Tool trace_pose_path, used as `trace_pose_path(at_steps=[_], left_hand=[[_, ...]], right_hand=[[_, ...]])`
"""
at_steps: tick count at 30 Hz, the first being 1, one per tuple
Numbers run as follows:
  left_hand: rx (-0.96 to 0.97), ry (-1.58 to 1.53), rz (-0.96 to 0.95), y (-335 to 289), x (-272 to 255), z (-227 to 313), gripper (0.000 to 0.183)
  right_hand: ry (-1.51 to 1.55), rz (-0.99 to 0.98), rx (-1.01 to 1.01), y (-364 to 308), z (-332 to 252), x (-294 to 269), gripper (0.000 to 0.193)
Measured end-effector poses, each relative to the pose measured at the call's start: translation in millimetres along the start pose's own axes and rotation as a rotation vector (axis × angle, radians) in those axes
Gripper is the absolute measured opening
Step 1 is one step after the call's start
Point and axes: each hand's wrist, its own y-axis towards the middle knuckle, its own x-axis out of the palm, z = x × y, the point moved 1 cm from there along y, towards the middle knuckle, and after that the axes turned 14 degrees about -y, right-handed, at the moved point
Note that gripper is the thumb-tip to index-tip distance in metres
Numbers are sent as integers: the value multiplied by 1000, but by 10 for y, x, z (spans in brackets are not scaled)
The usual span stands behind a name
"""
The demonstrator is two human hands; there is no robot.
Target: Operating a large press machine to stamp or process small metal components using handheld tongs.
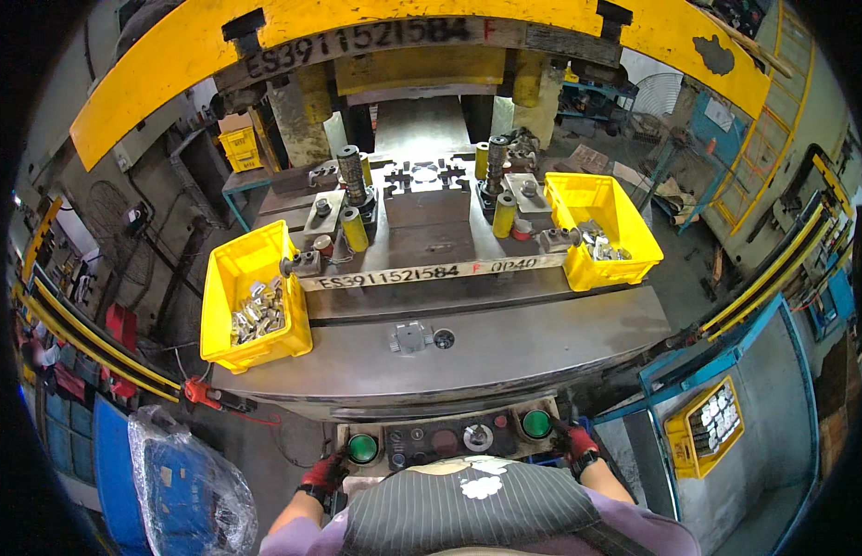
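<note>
My left hand (325,473), in a red glove with dark fingertips, is beside the left end of the press control panel (408,447). Its fingers reach out toward the green button (362,448) there. My right hand (577,442), gloved the same way, sits at the panel's other end by a second green button (536,424). Its fingers also look stretched out, and neither hand shows a held object. Beyond the panel, a small grey metal part (411,338) lies on the steel press table (533,338), next to a dark round hole or disc (444,339).
Yellow bins with shiny metal parts stand left (218,306) and right (625,213) on the table. Between them is the press die (429,218) with guide posts. A yellow beam (171,69) spans above. Plastic-wrapped blue item (185,482) stands lower left; a yellow crate (695,445) lower right.
</note>
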Motion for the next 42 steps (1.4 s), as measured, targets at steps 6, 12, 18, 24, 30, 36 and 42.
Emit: trace_pose_path(at_steps=[6, 12, 18, 24, 30, 36, 42], left_hand=[[-724, -507, 59, 318, 162, -169, 20], [-756, -382, 83, 271, 280, 1074, 42], [-748, -283, 9, 306, 248, 937, 38], [-690, -441, 36, 263, 239, 923, 22], [-713, -318, -13, 311, 222, 709, 44], [-855, -193, 136, 180, 278, 1144, 42], [-267, -713, 522, -560, 239, 222, 36]], right_hand=[[-699, -247, -218, 281, -266, 36, 22], [-1257, -145, -579, 444, -129, -4, 28], [-638, -29, -697, 779, 397, 42, 25], [-43, -176, 276, 156, -540, 39, 27], [-254, -170, -151, 415, -169, 55, 21], [83, -180, 83, -54, -491, -118, 17], [489, 461, -242, -672, -721, -421, 18]])
